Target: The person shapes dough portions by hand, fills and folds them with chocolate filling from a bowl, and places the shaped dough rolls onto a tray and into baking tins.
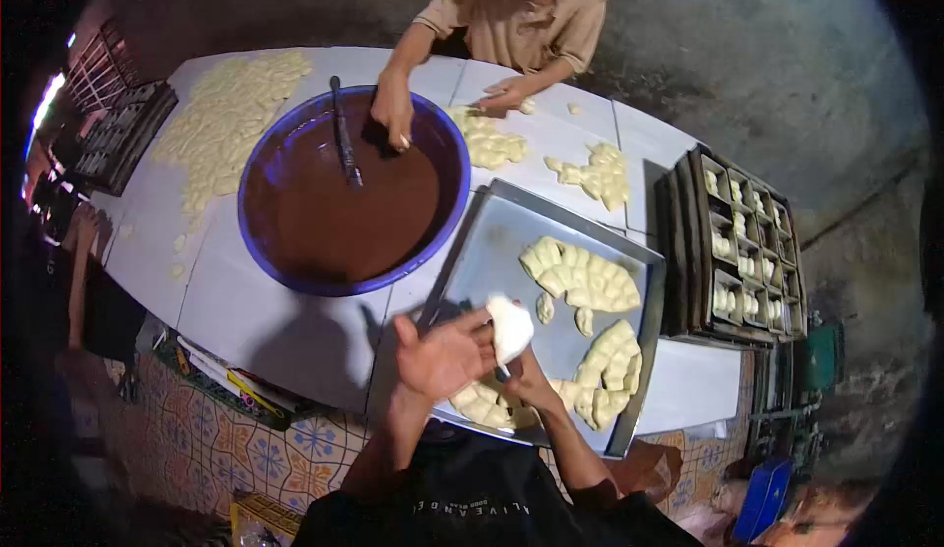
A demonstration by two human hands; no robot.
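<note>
A flattened white piece of dough (510,329) is between my hands over the metal tray (492,252). My right hand (529,378) holds it from the right, with its fingertips partly hidden behind the dough. My left hand (444,355) is palm up, fingers stretched out, the tips close to or touching the dough's left edge. Cut dough pieces lie in clusters in the tray: one cluster (580,277) at the upper right, another (610,375) at the lower right. A third cluster (479,404) is partly covered by my hands.
A purple basin (462,169) of brown paste, holding a dark-handled utensil (341,124), stands left. Across the table, a person reaches one hand (393,110) into it; the other (503,93) is by dough. Stacked divided tins (742,326) stand right. Dough (231,105) covers the far left.
</note>
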